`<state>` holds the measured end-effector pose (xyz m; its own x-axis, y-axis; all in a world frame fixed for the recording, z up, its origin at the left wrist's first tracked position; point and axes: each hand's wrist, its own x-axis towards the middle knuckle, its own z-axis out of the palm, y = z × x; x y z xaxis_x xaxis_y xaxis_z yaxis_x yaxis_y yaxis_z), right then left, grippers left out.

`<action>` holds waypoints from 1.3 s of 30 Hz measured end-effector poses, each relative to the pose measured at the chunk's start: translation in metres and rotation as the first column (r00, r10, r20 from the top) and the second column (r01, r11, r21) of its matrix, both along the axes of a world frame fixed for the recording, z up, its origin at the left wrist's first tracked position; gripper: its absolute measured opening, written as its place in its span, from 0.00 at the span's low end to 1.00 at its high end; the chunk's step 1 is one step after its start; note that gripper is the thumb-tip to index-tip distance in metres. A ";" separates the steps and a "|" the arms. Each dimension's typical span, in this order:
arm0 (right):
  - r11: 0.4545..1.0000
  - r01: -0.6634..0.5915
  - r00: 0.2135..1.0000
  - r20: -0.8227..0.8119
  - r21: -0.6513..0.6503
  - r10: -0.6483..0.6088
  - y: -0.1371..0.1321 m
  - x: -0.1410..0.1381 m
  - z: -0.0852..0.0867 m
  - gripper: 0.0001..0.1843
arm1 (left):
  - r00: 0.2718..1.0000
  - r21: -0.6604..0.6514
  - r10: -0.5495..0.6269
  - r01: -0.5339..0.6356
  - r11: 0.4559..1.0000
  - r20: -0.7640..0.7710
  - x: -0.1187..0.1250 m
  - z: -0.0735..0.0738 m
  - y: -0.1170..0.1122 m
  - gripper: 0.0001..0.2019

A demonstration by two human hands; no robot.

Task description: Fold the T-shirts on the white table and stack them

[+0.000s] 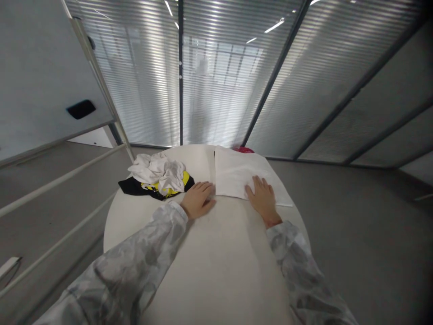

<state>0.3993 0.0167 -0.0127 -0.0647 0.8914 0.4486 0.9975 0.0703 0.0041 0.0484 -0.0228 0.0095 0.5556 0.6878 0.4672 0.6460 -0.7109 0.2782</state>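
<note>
A flat white cloth [237,174], looking like a folded garment, lies at the far right of the round white table [216,253]. My right hand [262,196] rests palm down on its near part, fingers spread. At the cloth's left edge is my left hand [199,199], lying low over the tabletop with its fingers stretched out and nothing held. Just left of that hand sits a crumpled white cloth [158,169], heaped on a black and yellow cloth [133,186]. A bit of red material [244,150] shows from behind the flat white cloth.
Beyond the table rises a ribbed translucent wall [216,90] with dark posts. On the left are white metal rails [64,177] and a large pale panel [43,67] with a black slot. Grey floor [355,225] lies to the right.
</note>
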 end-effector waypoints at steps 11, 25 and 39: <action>0.983 -0.181 0.979 -0.097 -0.024 0.178 -0.003 -0.020 0.004 0.33 | 0.896 0.120 0.443 -0.442 0.889 0.013 -0.072 0.033 0.017 0.23; 0.983 -0.178 0.979 -0.112 -0.041 0.173 -0.002 -0.020 0.005 0.32 | 0.584 -0.008 0.797 -0.807 0.590 -0.153 -0.124 0.045 0.027 0.19; 0.863 -0.468 0.773 -0.383 0.192 0.505 -0.019 -0.049 0.034 0.33 | 0.866 -0.031 -0.094 0.126 0.992 0.491 -0.038 0.046 -0.013 0.16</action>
<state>0.3507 -0.0020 0.0214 -0.2757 0.7502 0.6010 0.7404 0.5644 -0.3650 0.0104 -0.0358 0.0551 0.3412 0.6712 0.6581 0.3353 -0.7410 0.5818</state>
